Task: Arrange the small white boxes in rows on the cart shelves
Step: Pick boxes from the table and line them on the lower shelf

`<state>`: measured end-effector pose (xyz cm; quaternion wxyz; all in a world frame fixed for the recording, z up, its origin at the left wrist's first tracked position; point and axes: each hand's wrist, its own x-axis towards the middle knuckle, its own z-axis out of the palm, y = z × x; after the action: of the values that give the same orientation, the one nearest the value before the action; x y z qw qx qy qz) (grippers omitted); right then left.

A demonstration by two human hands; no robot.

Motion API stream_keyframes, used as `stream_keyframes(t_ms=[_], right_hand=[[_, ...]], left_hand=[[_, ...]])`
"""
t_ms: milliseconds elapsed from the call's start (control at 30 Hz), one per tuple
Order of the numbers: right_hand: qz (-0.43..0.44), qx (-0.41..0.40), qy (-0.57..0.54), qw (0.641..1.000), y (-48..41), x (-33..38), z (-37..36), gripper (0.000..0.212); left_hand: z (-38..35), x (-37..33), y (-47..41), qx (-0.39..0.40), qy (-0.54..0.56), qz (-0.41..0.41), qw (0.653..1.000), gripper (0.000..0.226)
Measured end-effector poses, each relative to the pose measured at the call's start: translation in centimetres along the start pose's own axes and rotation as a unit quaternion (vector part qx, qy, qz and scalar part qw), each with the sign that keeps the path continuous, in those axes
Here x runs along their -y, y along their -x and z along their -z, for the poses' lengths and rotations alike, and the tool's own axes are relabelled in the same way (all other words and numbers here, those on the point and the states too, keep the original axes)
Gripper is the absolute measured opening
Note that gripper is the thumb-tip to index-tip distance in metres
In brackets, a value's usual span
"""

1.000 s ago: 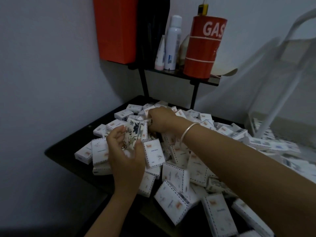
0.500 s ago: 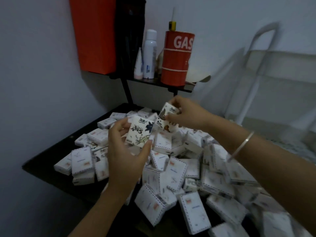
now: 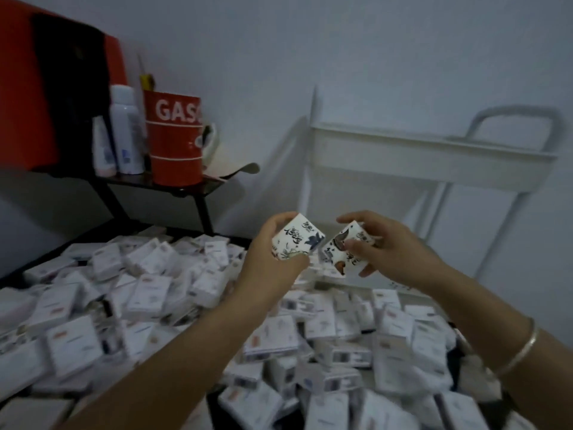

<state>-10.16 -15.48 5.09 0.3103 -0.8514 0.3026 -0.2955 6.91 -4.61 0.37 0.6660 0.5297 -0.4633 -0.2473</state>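
- Two small white boxes are held up above the pile, one in each hand, and their near corners are almost touching.
- The left box [image 3: 299, 238] is pinched by the left hand [image 3: 266, 262], with the thumb below and the curled fingers over its top edge.
- The right box [image 3: 336, 248] is gripped by the right hand [image 3: 393, 252], with the thumb laid across its front face and the fingers curled behind it.
- Each held box is seen to be white card, printed with dark brush lettering and a blue and brown flower pattern.
- A loose pile of boxes [image 3: 148, 305] is spread over the dark table [image 3: 77, 240] below the hands. Most are turned plain side up, with small print and a dashed border. They are too many and too blurred to be counted.
- One white cart [image 3: 434, 156] is seen against the wall behind the right hand. Its upper tray and one looped handle are visible, and the inside of the tray is hidden.
- One silver bangle [image 3: 521, 349] is worn on the right wrist.
- On a black shelf [image 3: 186, 186] at the left, three things are counted: one red can [image 3: 175, 141] marked "GAS", one white spray bottle [image 3: 125, 131] and one small tube [image 3: 102, 147].
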Motion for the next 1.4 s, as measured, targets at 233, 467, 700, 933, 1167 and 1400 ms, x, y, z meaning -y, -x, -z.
stream_keyframes(t_ms=[233, 467, 700, 933, 1167, 1400], right_hand=[[-0.015, -0.009, 0.009, 1.0, 0.4, -4.1, 2.9, 0.034], [-0.021, -0.024, 0.077, 0.997, -1.6, -8.1, 4.2, 0.035], [-0.044, -0.008, 0.094, 0.995, -5.9, -11.8, 3.5, 0.034], [-0.052, -0.029, 0.165, 0.985, -10.0, -15.4, 1.9, 0.051], [-0.074, -0.055, 0.212, 0.973, -14.6, -17.7, 0.1, 0.035], [-0.035, -0.033, 0.232, 0.972, -19.4, -18.7, -2.4, 0.034]], left_hand=[[-7.8, -0.4, -5.4, -0.029, 0.053, 0.121, 0.991, 0.027], [-9.6, -0.6, -11.9, 0.077, -0.174, 0.073, 0.979, 0.05], [-10.6, -1.4, -19.1, 0.199, -0.653, -0.046, 0.729, 0.025], [-11.8, 1.8, -23.9, 0.247, -0.76, -0.105, 0.592, 0.029], [-11.6, 6.1, -26.2, 0.246, -0.774, -0.041, 0.582, 0.031], [-10.8, 8.5, -25.8, 0.273, -0.81, 0.009, 0.518, 0.016]])
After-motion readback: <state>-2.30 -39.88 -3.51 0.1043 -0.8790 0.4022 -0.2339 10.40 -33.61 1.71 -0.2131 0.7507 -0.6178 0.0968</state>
